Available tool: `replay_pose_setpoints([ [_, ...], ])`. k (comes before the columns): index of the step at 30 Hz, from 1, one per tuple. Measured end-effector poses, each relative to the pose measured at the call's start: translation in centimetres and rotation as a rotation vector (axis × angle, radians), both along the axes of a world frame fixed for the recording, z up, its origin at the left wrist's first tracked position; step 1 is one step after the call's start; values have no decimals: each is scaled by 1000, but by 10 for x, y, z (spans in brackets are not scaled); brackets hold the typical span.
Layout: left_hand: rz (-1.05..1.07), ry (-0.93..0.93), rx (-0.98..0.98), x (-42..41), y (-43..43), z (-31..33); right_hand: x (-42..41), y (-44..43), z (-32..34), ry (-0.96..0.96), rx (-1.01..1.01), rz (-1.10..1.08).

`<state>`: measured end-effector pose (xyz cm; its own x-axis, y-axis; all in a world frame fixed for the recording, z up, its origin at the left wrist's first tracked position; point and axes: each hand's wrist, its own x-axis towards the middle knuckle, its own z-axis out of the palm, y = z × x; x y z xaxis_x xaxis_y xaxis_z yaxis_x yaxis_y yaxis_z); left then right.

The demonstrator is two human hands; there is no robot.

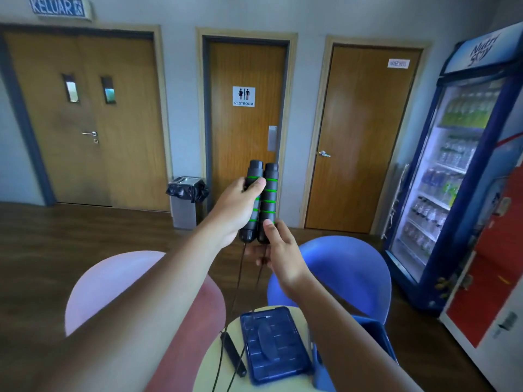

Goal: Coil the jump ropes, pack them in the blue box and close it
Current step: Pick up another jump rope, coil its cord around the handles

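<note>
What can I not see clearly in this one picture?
Head view:
- Blue box: the right forearm covers its inside.
- Held cords: their lower parts leave at the bottom edge.
- Second rope on the table: only one handle shows; the bottom edge cuts the rest.
- Small sign on the right door: too blurred to read.

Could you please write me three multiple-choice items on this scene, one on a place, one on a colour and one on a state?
1. Where does the blue lid lie? A on the table; B on a shelf; C on a sofa.
2. What colour are the rings on the handles in the left hand? A red; B green; C white.
3. How is the blue box? A open; B closed; C upside down.
Answers: A, it lies flat on the table; B, green bands circle both handles; A, its lid is off and lies beside it.
</note>
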<state>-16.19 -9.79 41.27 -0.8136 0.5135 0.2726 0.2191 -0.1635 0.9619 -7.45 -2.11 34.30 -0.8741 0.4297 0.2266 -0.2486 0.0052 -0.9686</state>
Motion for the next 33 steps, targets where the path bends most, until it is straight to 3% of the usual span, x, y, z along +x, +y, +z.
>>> replay_pose_setpoints([
  [10, -98, -35, 27, 11, 8, 46, 7, 2, 44, 122, -179, 87],
  [26, -95, -19, -21, -4, 3, 35, -5, -5, 39, 75, -51, 34],
  [29, -73, 44, -96, -11, -1, 31, -11, -3, 33, 66, -15, 8],
  [33, -50, 256, -339, -24, -13, 29, -15, 4, 28, 73, -41, -21],
])
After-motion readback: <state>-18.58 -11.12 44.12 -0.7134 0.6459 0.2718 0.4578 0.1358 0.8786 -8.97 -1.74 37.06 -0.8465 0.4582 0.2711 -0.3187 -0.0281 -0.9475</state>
